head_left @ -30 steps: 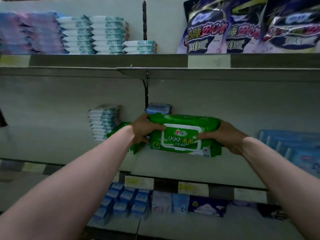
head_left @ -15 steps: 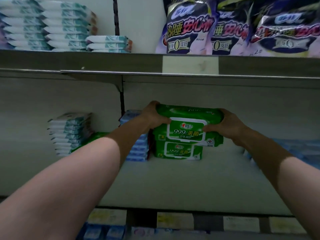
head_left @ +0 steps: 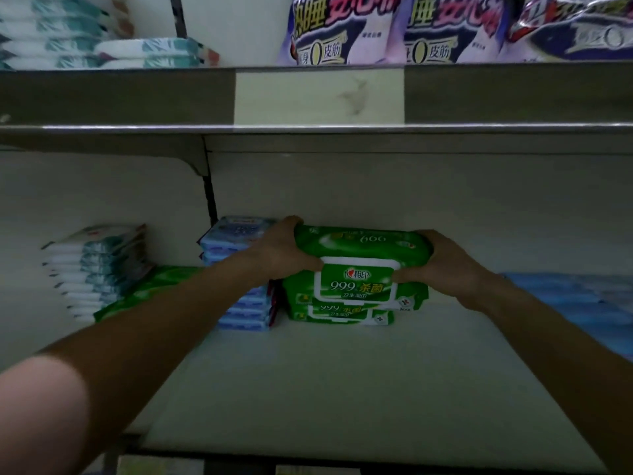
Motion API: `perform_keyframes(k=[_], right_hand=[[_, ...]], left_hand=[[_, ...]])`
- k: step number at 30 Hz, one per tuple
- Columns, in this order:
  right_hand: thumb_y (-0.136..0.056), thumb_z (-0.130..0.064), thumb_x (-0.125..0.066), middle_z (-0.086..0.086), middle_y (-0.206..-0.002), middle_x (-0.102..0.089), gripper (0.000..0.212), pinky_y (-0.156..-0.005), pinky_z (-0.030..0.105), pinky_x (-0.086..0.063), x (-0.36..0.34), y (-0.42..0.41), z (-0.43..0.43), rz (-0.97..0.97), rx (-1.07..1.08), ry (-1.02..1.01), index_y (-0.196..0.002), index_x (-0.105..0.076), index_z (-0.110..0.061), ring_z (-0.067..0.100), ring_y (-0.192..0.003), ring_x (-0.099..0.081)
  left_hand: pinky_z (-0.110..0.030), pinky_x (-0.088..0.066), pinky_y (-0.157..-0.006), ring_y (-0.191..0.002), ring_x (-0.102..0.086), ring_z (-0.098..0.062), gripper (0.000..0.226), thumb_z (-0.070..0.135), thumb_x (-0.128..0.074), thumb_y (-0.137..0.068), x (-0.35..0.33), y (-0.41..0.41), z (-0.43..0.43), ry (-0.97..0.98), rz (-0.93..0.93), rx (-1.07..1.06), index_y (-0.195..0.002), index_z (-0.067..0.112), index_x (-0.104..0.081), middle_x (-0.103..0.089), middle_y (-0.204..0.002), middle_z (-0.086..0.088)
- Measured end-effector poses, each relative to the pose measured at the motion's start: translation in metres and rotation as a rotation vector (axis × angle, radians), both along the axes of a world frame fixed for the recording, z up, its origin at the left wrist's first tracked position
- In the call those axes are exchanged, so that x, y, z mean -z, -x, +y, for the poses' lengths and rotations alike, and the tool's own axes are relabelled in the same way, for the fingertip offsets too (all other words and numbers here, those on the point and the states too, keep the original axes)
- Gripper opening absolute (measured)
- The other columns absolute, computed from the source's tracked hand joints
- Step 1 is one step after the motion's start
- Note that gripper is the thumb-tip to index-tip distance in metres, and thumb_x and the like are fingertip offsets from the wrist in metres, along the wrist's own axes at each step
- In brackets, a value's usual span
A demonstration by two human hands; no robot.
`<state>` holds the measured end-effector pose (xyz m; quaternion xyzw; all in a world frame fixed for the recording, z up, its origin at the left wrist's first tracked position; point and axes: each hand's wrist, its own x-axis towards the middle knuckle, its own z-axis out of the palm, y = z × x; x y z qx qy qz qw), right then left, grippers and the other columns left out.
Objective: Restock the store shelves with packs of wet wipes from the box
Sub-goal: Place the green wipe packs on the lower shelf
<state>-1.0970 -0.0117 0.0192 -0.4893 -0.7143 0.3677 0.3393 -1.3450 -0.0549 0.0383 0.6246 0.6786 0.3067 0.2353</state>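
Note:
A green pack of wet wipes (head_left: 359,250) with a white lid rests on another green pack (head_left: 342,313) that lies at the back of the pale shelf (head_left: 342,378). My left hand (head_left: 281,252) grips the top pack's left end, thumb on its front. At its right end my right hand (head_left: 445,262) holds it the same way. A further green pack (head_left: 150,286) lies on the shelf to the left, partly hidden by my left forearm. The box is out of view.
A stack of blue packs (head_left: 239,241) stands just left of the green pile, a white and teal stack (head_left: 92,269) further left. Blue packs (head_left: 582,303) lie at the right. The upper shelf's edge (head_left: 308,97) hangs overhead, carrying purple bags (head_left: 428,25) and more teal packs (head_left: 102,46).
Both hands carried the green pack up and into the shelf, bringing it down onto the green pack lying there. The view has moved closer to the shelf.

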Motion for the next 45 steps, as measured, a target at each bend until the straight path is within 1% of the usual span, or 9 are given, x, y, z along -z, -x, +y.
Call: perform_keyframes(k=[7, 13, 18, 21, 24, 28, 37, 42, 45], right_hand=[[-0.069, -0.006, -0.083, -0.009, -0.100, -0.054, 0.074, -0.058, 0.008, -0.048, 0.032, 0.001, -0.018, -0.040, -0.045, 0.105, -0.127, -0.041, -0.020, 0.000, -0.085, -0.055], [-0.071, -0.003, -0.080, 0.004, -0.121, -0.055, 0.080, -0.095, 0.033, -0.049, 0.073, 0.020, -0.017, -0.063, -0.029, 0.147, -0.137, -0.036, -0.013, 0.017, -0.107, -0.055], [-0.076, -0.017, -0.080, 0.008, -0.133, -0.049, 0.089, -0.101, 0.033, -0.043, 0.077, 0.023, -0.003, -0.296, -0.050, 0.116, -0.146, -0.025, -0.014, 0.020, -0.117, -0.051], [-0.070, -0.032, -0.081, 0.014, -0.133, -0.044, 0.113, -0.098, 0.038, -0.047, 0.071, 0.025, 0.005, -0.570, -0.018, 0.031, -0.151, -0.003, -0.019, 0.027, -0.118, -0.049], [-0.069, -0.036, -0.082, 0.016, -0.142, -0.037, 0.125, -0.100, 0.040, -0.046, 0.060, 0.030, 0.011, -0.690, -0.036, 0.026, -0.152, 0.010, -0.018, 0.029, -0.123, -0.047], [-0.070, -0.024, -0.084, 0.010, -0.133, -0.050, 0.104, -0.094, 0.033, -0.050, 0.054, 0.033, 0.020, -0.621, -0.121, 0.080, -0.148, -0.016, -0.013, 0.023, -0.114, -0.053], [-0.074, -0.024, -0.080, 0.007, -0.134, -0.050, 0.090, -0.096, 0.030, -0.047, 0.058, 0.031, 0.019, -0.568, -0.149, 0.041, -0.146, -0.027, -0.015, 0.021, -0.115, -0.052], [-0.077, -0.049, -0.072, 0.012, -0.147, -0.029, 0.096, -0.107, 0.047, -0.035, 0.051, 0.046, 0.005, -1.049, -0.053, -0.211, -0.149, -0.019, -0.016, 0.031, -0.132, -0.034], [-0.080, -0.054, -0.067, 0.014, -0.152, -0.019, 0.099, -0.111, 0.051, -0.023, 0.055, 0.067, -0.006, -1.159, -0.087, -0.282, -0.152, -0.010, -0.016, 0.032, -0.139, -0.023]], left_hand=[[-0.017, -0.038, -0.085, -0.108, -0.042, -0.009, 0.089, 0.022, -0.080, -0.077, 0.022, 0.006, -0.029, 0.134, 0.076, 0.048, -0.146, 0.014, -0.025, -0.040, -0.127, 0.008], [-0.031, -0.047, -0.095, -0.117, -0.050, -0.022, 0.075, 0.026, -0.078, -0.078, 0.065, 0.005, -0.018, 0.230, 0.235, -0.009, -0.136, 0.007, -0.034, -0.049, -0.132, -0.010], [-0.041, -0.045, -0.098, -0.122, -0.046, -0.031, 0.075, 0.038, -0.069, -0.084, 0.059, -0.003, -0.013, 0.228, 0.723, 0.036, -0.139, 0.006, -0.030, -0.041, -0.135, -0.017], [-0.046, -0.034, -0.105, -0.133, -0.033, -0.033, 0.095, 0.037, -0.071, -0.081, 0.050, -0.018, -0.011, 0.126, 1.052, 0.050, -0.150, 0.008, -0.012, -0.030, -0.144, -0.018], [-0.049, -0.018, -0.114, -0.139, -0.023, -0.033, 0.117, 0.044, -0.075, -0.076, 0.048, -0.023, -0.001, 0.157, 1.188, 0.101, -0.152, 0.008, 0.005, -0.020, -0.152, -0.017], [-0.058, -0.003, -0.115, -0.142, -0.019, -0.036, 0.126, 0.061, -0.072, -0.071, 0.062, -0.019, 0.008, 0.236, 1.325, 0.098, -0.152, 0.007, 0.008, -0.019, -0.153, -0.019], [-0.066, -0.002, -0.111, -0.140, -0.022, -0.034, 0.120, 0.059, -0.073, -0.071, 0.062, -0.022, 0.012, 0.260, 1.420, 0.086, -0.152, 0.004, -0.004, -0.023, -0.152, -0.016], [-0.066, 0.000, -0.111, -0.141, -0.021, -0.037, 0.120, 0.059, -0.072, -0.072, 0.060, -0.027, 0.013, 0.307, 1.439, 0.051, -0.153, 0.007, 0.000, -0.023, -0.152, -0.019], [-0.066, 0.003, -0.111, -0.142, -0.020, -0.038, 0.122, 0.061, -0.071, -0.072, 0.062, -0.024, 0.011, 0.306, 1.447, 0.060, -0.154, 0.009, 0.002, -0.023, -0.153, -0.019]])
